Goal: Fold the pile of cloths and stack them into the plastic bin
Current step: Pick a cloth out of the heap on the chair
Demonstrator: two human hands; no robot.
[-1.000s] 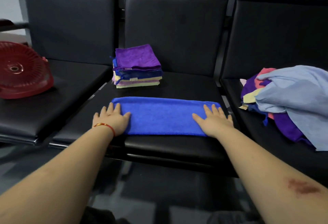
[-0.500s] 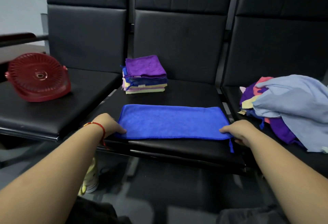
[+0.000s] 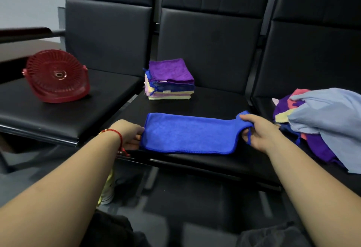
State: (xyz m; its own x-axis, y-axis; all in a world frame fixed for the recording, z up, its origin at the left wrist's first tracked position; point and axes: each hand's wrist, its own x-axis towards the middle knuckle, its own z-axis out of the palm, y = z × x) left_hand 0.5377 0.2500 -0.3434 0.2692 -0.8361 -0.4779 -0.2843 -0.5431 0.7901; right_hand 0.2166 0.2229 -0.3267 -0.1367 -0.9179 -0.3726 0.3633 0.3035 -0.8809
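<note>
A blue cloth [image 3: 187,133], folded into a long strip, lies across the front of the middle black seat [image 3: 211,100]. My right hand [image 3: 256,131] grips its right end and holds that end lifted off the seat. At the strip's left end my left hand [image 3: 130,135], with a red string bracelet on the wrist, has its fingers tucked at the cloth's edge. Behind the strip stands a stack of folded cloths [image 3: 170,79], purple on top. A heap of unfolded cloths [image 3: 320,121] lies on the right seat. The red plastic bin [image 3: 56,76] rests tilted on the left seat.
Tall black seat backs [image 3: 211,37] rise behind all three seats. A gap separates the left seat [image 3: 39,117] from the middle one. Below the seat fronts there is dark floor with a pale shoe [image 3: 107,192].
Both hands went from pressing flat on the blue strip to its ends. The right hand has now lifted the right end, and the view has shifted back and left.
</note>
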